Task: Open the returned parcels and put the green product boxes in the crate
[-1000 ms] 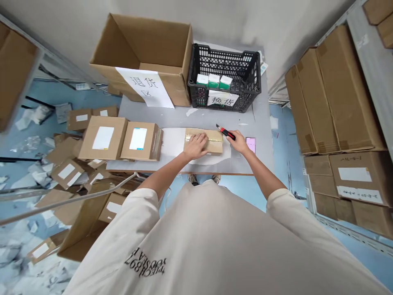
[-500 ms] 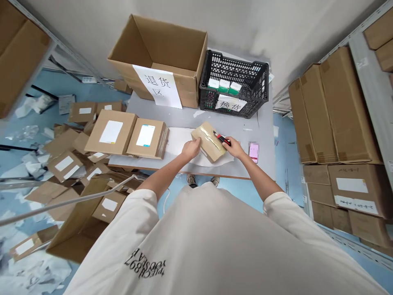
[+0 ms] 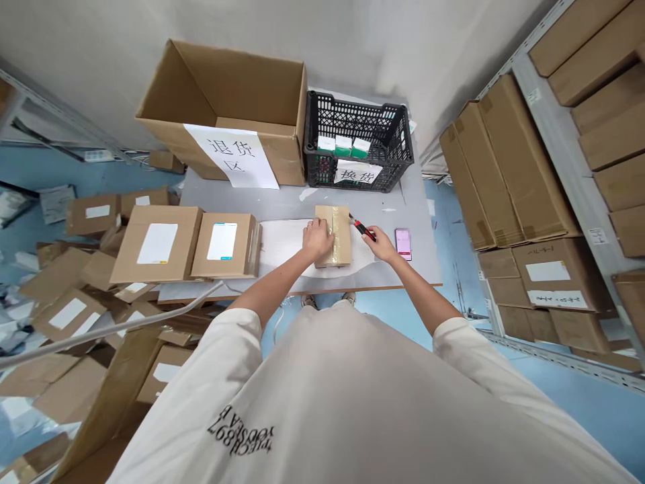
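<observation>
A small taped cardboard box (image 3: 337, 232) lies on a white sheet on the grey table (image 3: 413, 269), its long side pointing away from me. My left hand (image 3: 317, 238) rests on its left side with fingers curled over the top, holding it down. My right hand (image 3: 381, 245) grips a red and black utility knife (image 3: 363, 230), whose tip touches the box's right edge.
A pink phone (image 3: 403, 243) lies right of my right hand. Two labelled boxes (image 3: 191, 243) sit at the table's left. Behind are a large open carton (image 3: 226, 114) and a black crate (image 3: 360, 144). Loose boxes cover the floor left; shelves of cartons (image 3: 508, 175) stand right.
The small box has been turned from lying crosswise, through a tilt, to lying lengthwise. My left hand shifted to its left side and the knife tip came against its right edge.
</observation>
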Available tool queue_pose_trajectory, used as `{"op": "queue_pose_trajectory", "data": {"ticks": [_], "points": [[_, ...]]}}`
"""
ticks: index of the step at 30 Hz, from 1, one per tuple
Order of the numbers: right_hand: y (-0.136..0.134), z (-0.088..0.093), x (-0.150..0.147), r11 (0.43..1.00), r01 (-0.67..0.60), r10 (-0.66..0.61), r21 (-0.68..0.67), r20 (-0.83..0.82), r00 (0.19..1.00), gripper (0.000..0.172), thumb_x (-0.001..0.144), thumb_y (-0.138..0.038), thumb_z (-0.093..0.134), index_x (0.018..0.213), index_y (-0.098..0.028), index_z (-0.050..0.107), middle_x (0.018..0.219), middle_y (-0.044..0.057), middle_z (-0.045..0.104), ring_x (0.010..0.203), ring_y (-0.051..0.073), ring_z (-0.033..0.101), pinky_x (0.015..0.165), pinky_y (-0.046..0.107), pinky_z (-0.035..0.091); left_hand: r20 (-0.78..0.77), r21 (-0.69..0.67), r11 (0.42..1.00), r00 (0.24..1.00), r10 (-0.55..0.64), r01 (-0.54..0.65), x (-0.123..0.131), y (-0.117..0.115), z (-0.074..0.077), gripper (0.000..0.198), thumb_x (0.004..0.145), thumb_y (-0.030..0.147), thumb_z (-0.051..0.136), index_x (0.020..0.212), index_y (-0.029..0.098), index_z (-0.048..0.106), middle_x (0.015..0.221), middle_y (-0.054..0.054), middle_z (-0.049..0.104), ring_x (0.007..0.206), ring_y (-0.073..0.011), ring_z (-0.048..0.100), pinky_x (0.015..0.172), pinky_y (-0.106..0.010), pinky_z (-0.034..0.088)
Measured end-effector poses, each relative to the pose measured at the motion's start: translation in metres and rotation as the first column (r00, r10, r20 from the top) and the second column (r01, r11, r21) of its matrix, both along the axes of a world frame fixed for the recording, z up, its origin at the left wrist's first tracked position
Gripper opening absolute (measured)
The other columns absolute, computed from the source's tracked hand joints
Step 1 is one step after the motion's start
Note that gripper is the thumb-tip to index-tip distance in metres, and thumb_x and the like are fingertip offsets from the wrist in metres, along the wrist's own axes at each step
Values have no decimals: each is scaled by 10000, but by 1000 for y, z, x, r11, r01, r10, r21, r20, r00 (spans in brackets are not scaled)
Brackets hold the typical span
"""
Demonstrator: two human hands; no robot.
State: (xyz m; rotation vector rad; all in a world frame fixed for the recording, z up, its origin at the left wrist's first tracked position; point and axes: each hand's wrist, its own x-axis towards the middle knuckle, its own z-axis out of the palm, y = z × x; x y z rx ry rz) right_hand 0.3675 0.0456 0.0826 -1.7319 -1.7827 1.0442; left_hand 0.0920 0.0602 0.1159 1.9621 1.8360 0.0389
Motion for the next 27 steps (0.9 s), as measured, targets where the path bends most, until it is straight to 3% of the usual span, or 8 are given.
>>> {"op": "queue_pose_trajectory", "data": {"ticks": [5,9,12,15,21,23,27], "points": [[21,8,6,999,28,-28,16,29,999,472,1012,-622,644,1285,-244,720,1381,155,753,1272,329,706,1157,490,569,-10,13,998,998,-55,55,44,-3,-7,841,1038,619,669,1711,162,455,1694,-282,556,1551,-496,533,1256,-596,447],[21,7,2,997,59,-59,-43,-10,998,493,1022,-664,645,1266,-242,725,1369,138,765,1242,303,717,1145,459,577,-86,-15,995,991,-101,100,54,-8,-17,998,1006,611,703,1797,132,326,1797,-333,430,1615,-555,450,1270,-653,394],[18,2,1,990,104,-111,-99,-65,992,506,1002,-691,659,1232,-244,723,1319,121,790,1219,296,720,1109,444,590,-76,-14,988,985,-156,156,49,-12,-20,1007,944,487,763,1793,154,335,1769,-333,463,1584,-552,475,1246,-678,408],[15,-2,0,979,129,-149,-157,-127,981,514,991,-713,652,1193,-243,709,1239,103,809,1188,288,726,1065,426,602,-64,-39,955,953,-297,295,35,-17,-19,1070,851,349,818,1791,198,329,1793,-301,433,1598,-510,468,1244,-652,419],[8,-4,-14,942,130,-231,-310,-316,920,458,989,-696,688,1122,-259,653,1215,100,839,1170,271,779,1029,402,617,-18,-89,789,791,-611,608,-8,-18,-12,1127,790,148,791,1810,262,325,1847,-249,386,1722,-445,339,1306,-634,357],[2,-1,-19,929,109,-243,-353,-362,900,439,1000,-691,704,1086,-265,638,1232,107,850,1202,261,796,1012,381,622,-17,-72,774,775,-632,630,-16,-17,-10,1073,816,142,770,1802,256,362,1821,-240,428,1704,-437,372,1314,-619,354],[-10,8,-18,904,36,-223,-426,-398,890,435,1035,-692,715,1062,-264,648,1228,111,872,1186,255,829,977,360,643,-44,-37,818,816,-576,575,-13,-17,-8,815,974,300,740,1736,233,459,1703,-233,544,1566,-437,521,1271,-575,414]]}}
